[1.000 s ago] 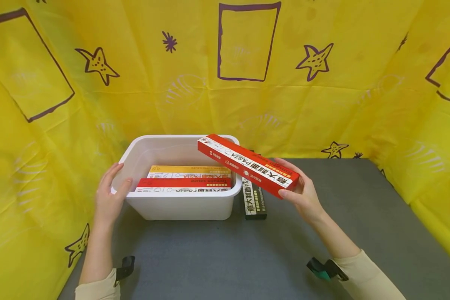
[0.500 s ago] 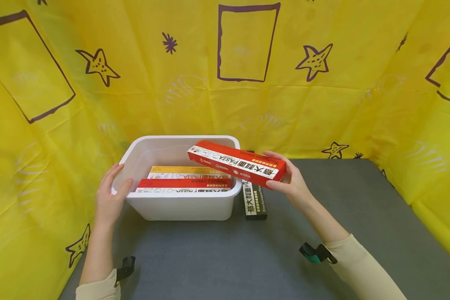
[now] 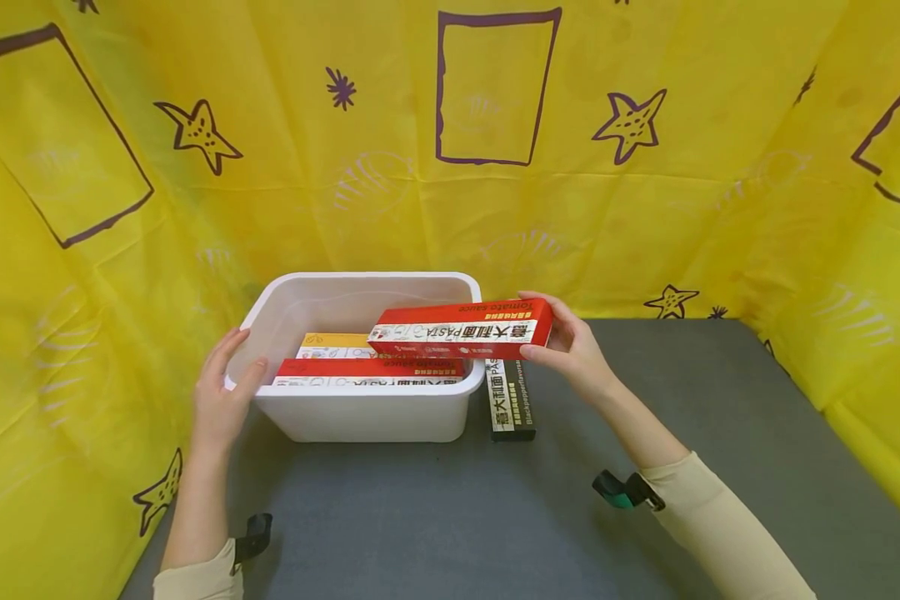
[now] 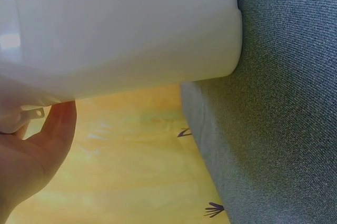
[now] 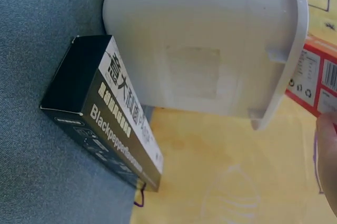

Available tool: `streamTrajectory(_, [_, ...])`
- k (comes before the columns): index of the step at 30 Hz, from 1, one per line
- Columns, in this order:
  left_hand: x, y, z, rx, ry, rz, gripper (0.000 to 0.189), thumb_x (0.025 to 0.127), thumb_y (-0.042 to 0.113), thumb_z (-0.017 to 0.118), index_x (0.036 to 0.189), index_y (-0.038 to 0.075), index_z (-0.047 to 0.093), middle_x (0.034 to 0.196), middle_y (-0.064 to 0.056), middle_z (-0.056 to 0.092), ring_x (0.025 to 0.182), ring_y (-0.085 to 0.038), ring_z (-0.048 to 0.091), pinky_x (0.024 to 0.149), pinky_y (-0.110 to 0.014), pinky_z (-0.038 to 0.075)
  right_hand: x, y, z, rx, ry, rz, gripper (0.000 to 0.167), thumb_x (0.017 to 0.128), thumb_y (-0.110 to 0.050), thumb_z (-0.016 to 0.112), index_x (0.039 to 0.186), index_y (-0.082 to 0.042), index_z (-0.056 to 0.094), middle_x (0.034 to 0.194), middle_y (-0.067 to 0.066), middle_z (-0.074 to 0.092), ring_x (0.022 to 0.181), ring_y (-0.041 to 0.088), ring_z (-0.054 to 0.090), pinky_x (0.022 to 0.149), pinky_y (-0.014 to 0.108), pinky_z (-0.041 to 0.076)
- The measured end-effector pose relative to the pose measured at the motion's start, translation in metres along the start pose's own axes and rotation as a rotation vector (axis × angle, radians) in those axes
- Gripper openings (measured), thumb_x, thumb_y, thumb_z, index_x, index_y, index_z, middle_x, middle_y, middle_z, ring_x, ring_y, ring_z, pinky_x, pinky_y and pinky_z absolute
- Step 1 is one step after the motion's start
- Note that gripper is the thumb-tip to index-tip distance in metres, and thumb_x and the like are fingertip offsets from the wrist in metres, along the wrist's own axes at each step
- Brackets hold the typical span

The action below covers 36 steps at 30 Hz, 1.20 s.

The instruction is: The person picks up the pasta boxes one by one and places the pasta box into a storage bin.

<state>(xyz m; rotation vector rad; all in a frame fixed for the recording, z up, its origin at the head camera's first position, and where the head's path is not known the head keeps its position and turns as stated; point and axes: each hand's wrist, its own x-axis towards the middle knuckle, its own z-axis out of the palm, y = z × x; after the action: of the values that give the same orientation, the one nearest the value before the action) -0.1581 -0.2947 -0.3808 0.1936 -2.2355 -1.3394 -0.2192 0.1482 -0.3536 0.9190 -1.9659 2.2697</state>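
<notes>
A white plastic bin [image 3: 360, 415] stands on the grey surface. My left hand [image 3: 225, 387] grips its left rim, thumb at the front corner; in the left wrist view curled fingers [image 4: 63, 124] show against the bin's wall. My right hand [image 3: 577, 350] pinches the right end of a red tomato sauce pasta box [image 3: 457, 329], thumb in front and fingers behind. That box lies nearly level across the bin's right rim, its left part over the opening. Inside the bin are another red pasta box [image 3: 367, 367] and a yellow pasta box [image 3: 333, 341].
A black pepper pasta box [image 5: 105, 113] lies on the grey surface [image 3: 420, 517] close to the bin's right side. A yellow patterned cloth [image 3: 390, 217] hangs behind the bin and along both sides.
My right hand has moved left and brought the red pasta box further over the bin. The box has turned from slanting to nearly level. The left hand stays at the rim.
</notes>
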Motion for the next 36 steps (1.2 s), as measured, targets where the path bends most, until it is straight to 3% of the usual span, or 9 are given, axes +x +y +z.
streamTrajectory(7, [-0.001,0.000,0.000,-0.006,-0.008,-0.012,0.053,0.092,0.027,0.060,0.143,0.015,0.051,0.154,-0.004,0.038,0.142,-0.028,0.030,0.111,-0.062,0.020,0.005,0.003,0.000,-0.067,0.007,0.019,0.066,0.082,0.005,0.070,0.141,-0.001,0.044,0.136,0.017,0.051,0.108,0.028,0.058,0.087,0.035,0.054])
streamTrajectory(18, [-0.001,0.002,0.000,-0.017,-0.012,-0.018,0.054,0.092,0.027,0.061,0.143,0.014,0.050,0.154,-0.004,0.037,0.141,-0.029,0.029,0.111,-0.063,0.020,0.011,0.009,0.002,-0.168,0.148,0.023,0.066,0.082,0.001,0.074,0.142,0.000,0.045,0.137,0.013,0.053,0.123,0.023,0.051,0.094,0.031,0.050])
streamTrajectory(26, [-0.001,0.001,0.001,-0.011,-0.011,-0.016,0.053,0.092,0.028,0.060,0.143,0.014,0.050,0.154,-0.004,0.037,0.141,-0.029,0.029,0.111,-0.063,0.019,0.017,0.016,0.005,-0.196,0.175,-0.010,0.062,0.082,-0.002,0.076,0.138,-0.005,0.051,0.134,0.010,0.055,0.123,0.022,0.051,0.097,0.031,0.047])
streamTrajectory(31, [-0.001,0.002,0.001,-0.016,-0.018,-0.038,0.054,0.092,0.029,0.060,0.144,0.016,0.049,0.155,-0.003,0.036,0.142,-0.029,0.028,0.111,-0.063,0.019,0.019,0.018,0.007,-0.196,0.182,-0.019,0.051,0.083,0.003,0.074,0.131,0.002,0.057,0.136,0.013,0.053,0.125,0.021,0.050,0.100,0.034,0.045])
streamTrajectory(36, [-0.001,0.001,0.000,-0.017,-0.015,-0.040,0.055,0.092,0.029,0.060,0.144,0.016,0.049,0.155,-0.003,0.035,0.142,-0.029,0.028,0.111,-0.063,0.019,0.019,0.003,0.019,-0.236,0.161,0.018,0.038,0.086,0.005,0.069,0.122,0.010,0.061,0.131,0.023,0.054,0.124,0.022,0.051,0.104,0.042,0.042])
